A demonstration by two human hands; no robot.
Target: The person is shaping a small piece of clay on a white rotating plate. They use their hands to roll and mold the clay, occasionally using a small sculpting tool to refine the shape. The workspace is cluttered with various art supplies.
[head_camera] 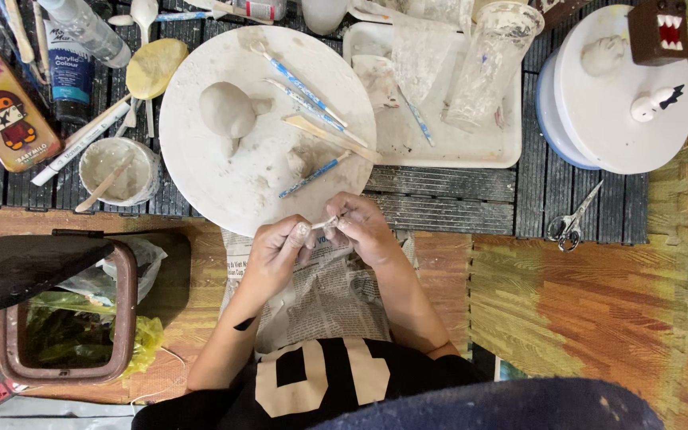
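Both hands pinch a small clay strip at frame centre.
Left hand (276, 251) and right hand (364, 227) close fingertips on the strip (326, 222), lying left-right between them, below the round board (201, 159).

Dark slatted mat (439, 203) under round white board (201, 151), tray (471, 151).

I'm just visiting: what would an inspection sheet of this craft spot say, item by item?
Surface: dark slatted mat, newspaper under the hands.
Job's things: small pale clay strip; round white board bearing grey clay lump and blue-handled tools.
Clutter: white tray, scissors, paste cup.
Grips: left hand and right hand pinch the strip.
Cables: nothing seen.
Surroundings: brown bin.
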